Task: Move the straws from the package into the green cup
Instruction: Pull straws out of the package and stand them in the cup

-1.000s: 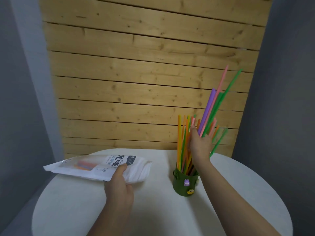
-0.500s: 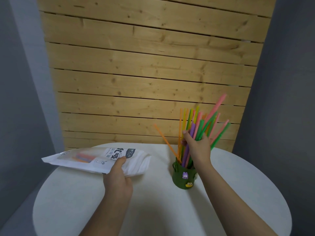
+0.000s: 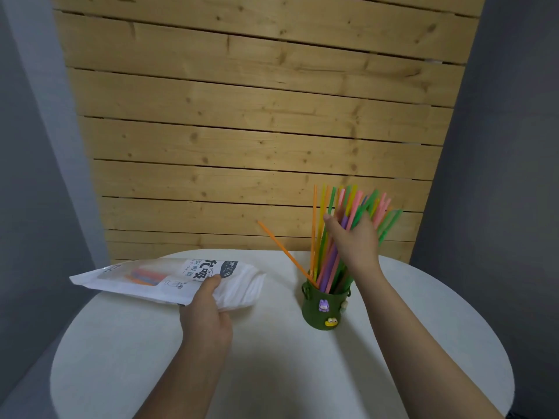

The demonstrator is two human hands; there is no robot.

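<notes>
A dark green cup [image 3: 325,309] with small cartoon charms stands on the round white table [image 3: 272,373], right of centre. Several coloured straws [image 3: 329,261] stand in it, and one orange straw [image 3: 284,252] leans out to the left. My right hand [image 3: 352,240] is against the upper part of the bundle, fingers spread and fairly straight among the straws. My left hand [image 3: 205,313] grips the near edge of the white straw package [image 3: 157,282], which lies on the table's left side. A few straws show through the package's clear window.
A wall of horizontal wooden planks [image 3: 257,131] rises right behind the table. Grey walls [image 3: 499,176] close in on both sides. The table's front half lies bare between my forearms.
My right hand lowered a fistful of straws into the cup, then loosened and slid up the bundle. One orange straw fell to the left. The left hand kept its hold on the package.
</notes>
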